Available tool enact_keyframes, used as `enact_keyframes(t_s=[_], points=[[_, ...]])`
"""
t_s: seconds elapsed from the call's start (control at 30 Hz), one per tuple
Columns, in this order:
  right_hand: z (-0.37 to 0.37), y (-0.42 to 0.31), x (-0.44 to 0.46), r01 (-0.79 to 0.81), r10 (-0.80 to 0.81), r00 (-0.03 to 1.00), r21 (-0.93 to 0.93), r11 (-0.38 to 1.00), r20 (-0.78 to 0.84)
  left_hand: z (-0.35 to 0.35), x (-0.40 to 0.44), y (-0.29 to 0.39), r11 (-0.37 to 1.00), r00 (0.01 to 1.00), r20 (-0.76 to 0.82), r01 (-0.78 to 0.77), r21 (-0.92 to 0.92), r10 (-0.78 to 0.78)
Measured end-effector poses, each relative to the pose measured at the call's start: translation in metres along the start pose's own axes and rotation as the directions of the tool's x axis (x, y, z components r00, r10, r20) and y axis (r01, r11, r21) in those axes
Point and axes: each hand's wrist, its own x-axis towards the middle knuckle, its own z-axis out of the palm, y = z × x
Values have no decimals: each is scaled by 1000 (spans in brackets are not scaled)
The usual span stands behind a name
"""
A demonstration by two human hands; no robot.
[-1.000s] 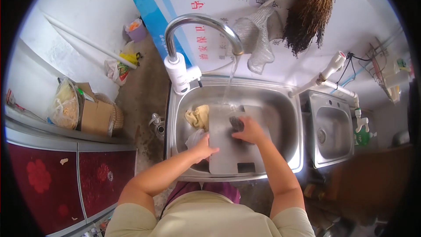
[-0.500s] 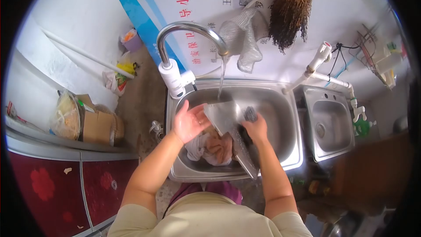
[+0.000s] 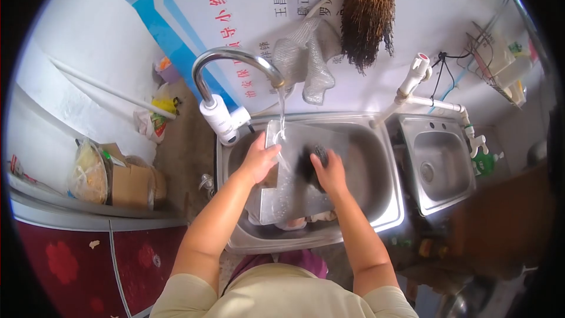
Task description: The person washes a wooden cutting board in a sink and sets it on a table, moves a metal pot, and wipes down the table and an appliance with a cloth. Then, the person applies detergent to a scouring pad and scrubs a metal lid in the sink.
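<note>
Under the running tap (image 3: 281, 82), my left hand (image 3: 259, 160) is closed on the left edge of a wet, shiny grey panel (image 3: 294, 200) with bent edges. Whether it is metal or plastic I cannot tell. My right hand (image 3: 331, 172) grips a dark scouring pad (image 3: 320, 154) over the panel's face, and a dark patch, perhaps its reflection, shows beside it. Water lands near the panel's upper left part. Beneath the panel, bits of wet cloth (image 3: 292, 224) show in the steel sink (image 3: 376, 194); the rest of the cloth is hidden.
A smaller sink (image 3: 438, 165) stands to the right, by a white pipe with a valve (image 3: 419, 70). A straw broom (image 3: 369, 17) and a grey mesh cloth (image 3: 318, 65) hang behind. Left are a cardboard box (image 3: 130, 185) and a red-fronted cabinet (image 3: 65, 259).
The panel has turned from steeply tilted to flatter, facing up under the water. My left hand went from open-palmed to gripping its edge. My right hand moved slightly left with the scouring pad.
</note>
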Motion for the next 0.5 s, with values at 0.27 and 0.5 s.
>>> enact_keyframes(t_s=[0.27,0.5], points=[[60,-56,17,500,-500,866,13,866,-24,-11,5,1,997,999,41,-23,75,20],[94,183,73,-117,101,991,-192,974,-93,-59,8,-36,996,996,-73,56,64,-51]])
